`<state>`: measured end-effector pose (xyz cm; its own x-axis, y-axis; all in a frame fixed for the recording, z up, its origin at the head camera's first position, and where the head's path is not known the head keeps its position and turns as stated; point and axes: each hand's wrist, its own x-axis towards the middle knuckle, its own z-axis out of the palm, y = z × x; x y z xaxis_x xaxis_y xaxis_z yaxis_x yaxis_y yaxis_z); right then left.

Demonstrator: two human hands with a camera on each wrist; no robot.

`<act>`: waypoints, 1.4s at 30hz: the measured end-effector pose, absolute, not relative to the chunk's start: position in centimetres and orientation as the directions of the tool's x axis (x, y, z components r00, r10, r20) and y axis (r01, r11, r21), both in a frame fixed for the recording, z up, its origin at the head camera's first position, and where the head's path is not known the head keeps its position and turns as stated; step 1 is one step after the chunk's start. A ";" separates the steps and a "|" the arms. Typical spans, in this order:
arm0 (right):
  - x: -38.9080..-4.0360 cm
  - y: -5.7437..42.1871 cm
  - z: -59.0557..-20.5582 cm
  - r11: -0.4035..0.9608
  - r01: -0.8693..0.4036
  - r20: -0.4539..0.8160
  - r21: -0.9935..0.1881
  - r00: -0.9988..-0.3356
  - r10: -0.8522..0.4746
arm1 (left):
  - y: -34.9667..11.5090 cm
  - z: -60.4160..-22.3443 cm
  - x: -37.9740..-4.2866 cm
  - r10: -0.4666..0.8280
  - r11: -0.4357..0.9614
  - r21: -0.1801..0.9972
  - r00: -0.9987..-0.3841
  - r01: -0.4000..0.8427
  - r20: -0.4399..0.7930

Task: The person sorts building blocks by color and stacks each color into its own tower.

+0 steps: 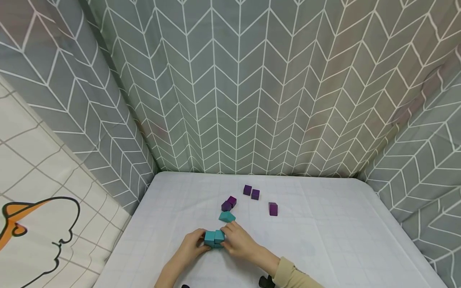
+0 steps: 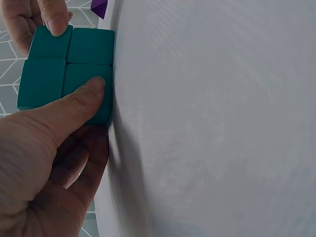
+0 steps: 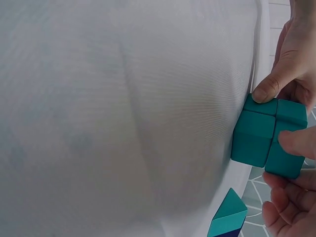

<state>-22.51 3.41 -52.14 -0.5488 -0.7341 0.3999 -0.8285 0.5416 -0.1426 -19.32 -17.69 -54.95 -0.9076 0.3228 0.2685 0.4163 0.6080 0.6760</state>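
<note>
Several teal blocks (image 1: 214,237) stand together on the white table, two wide and two high. From the left, my left hand (image 1: 192,245) grips the stack, its thumb across the lower left block (image 2: 81,74) in the left wrist view. My right hand (image 1: 239,242) holds the upper right block (image 3: 286,160), thumb on its near face and fingers behind, partly hidden. In the right wrist view the upper blocks look slightly uneven against each other. Just beyond the stack lies a teal wedge-shaped block (image 1: 227,217), apart from both hands.
Behind the wedge sit two purple blocks (image 1: 229,203), touching. Farther back are a pair of small purple cubes (image 1: 251,192), and to the right a purple oblong block (image 1: 273,209). A dark object (image 1: 266,282) shows by the right sleeve. Patterned curtains (image 1: 234,100) enclose the table (image 1: 324,232).
</note>
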 end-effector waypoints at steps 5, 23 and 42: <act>-22.5 3.4 -52.0 0.543 -0.832 0.410 -0.113 -0.537 -0.737 | -17.7 -54.8 -19.6 0.315 0.623 0.665 -0.910 0.412 0.269; -22.5 3.3 -52.0 0.547 -0.833 0.421 -0.086 -0.528 -0.738 | -17.7 -54.6 -19.6 0.310 0.635 0.669 -0.920 0.387 0.239; -22.3 3.5 -52.1 0.554 -0.826 0.411 -0.106 -0.544 -0.732 | -17.7 -54.9 -19.3 0.314 0.625 0.676 -0.919 0.391 0.241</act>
